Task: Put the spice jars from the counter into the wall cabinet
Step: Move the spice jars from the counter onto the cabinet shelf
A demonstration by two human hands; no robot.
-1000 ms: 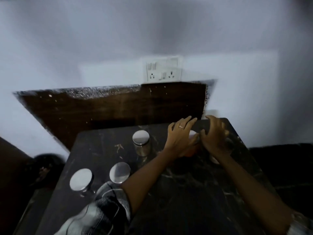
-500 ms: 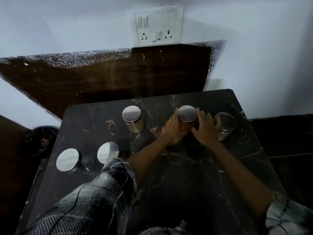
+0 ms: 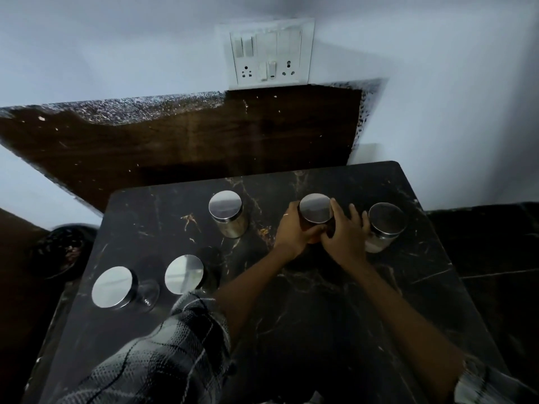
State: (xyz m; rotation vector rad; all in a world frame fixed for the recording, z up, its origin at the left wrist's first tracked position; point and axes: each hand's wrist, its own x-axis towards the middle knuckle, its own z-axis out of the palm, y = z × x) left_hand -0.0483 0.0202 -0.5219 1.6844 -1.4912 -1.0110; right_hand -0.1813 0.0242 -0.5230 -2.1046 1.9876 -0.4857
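Several glass spice jars with round steel lids stand on the black marble counter (image 3: 320, 316). Both hands wrap one jar (image 3: 315, 208) with dark reddish contents at the back right: my left hand (image 3: 293, 232) grips its left side, my right hand (image 3: 344, 237) its right side and front. Another jar (image 3: 386, 221) with pale contents stands just right of my right hand, touching its fingers. A third jar (image 3: 226, 209) stands at the back middle. Two more jars (image 3: 183, 274) (image 3: 114, 287) stand at the front left. The wall cabinet is out of view.
A white switch and socket plate (image 3: 269, 55) sits on the wall above a dark wooden backboard (image 3: 175, 147). A dark bowl (image 3: 62, 249) lies low beyond the counter's left edge. A dark surface (image 3: 490, 243) runs to the right of the counter.
The camera has tilted down and closer. Both hands have slid from the jar's lid down around its sides, so the steel lid now shows.
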